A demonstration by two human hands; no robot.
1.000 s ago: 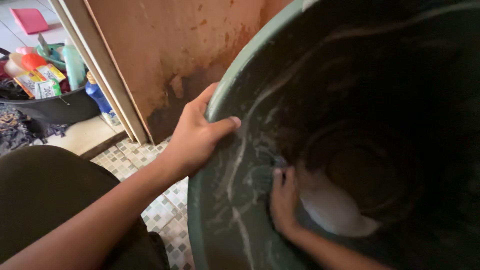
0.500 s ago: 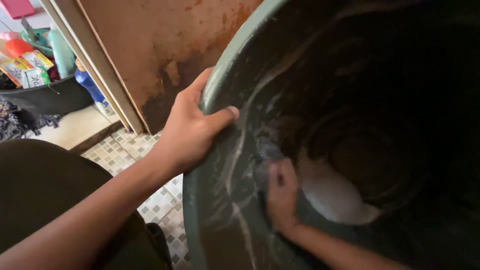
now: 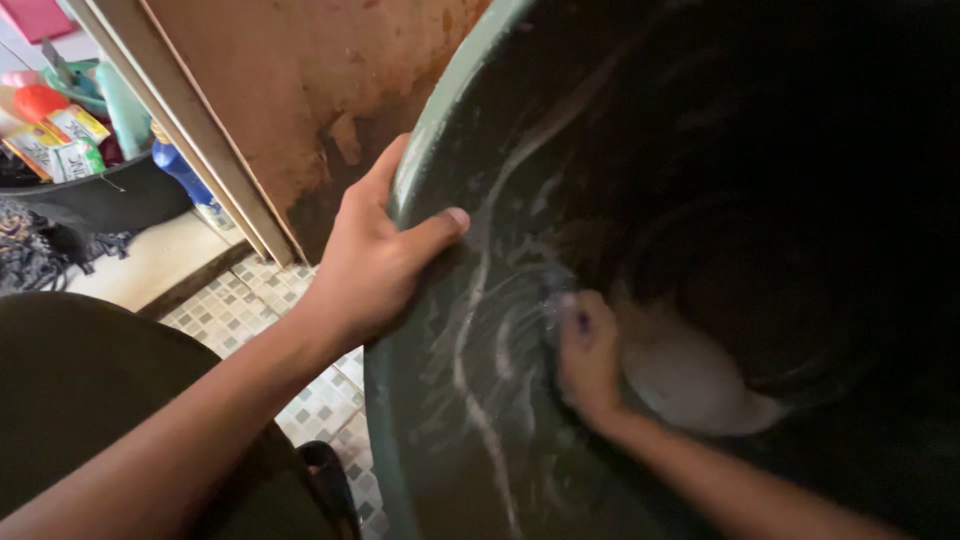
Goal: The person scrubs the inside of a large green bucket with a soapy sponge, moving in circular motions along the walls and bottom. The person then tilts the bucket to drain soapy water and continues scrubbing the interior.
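Though dim inside, large dark green tub [image 3: 420,150] filling the right of the frame, inner wall streaked with pale soapy smears. Left hand [image 3: 375,260] clamped on the rim left of centre, fingers outside, thumb inside. Right hand [image 3: 588,358] low inside, fingers curled together; whatever they press, hard to make out. Pale puddle [image 3: 690,385] at the bottom. Black basin [image 3: 100,200] upper left, holding bottles and packets.

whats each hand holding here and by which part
The left hand grips the big green tub by its rim, thumb inside. The right hand presses against the soapy inner wall; whether it holds anything cannot be told.
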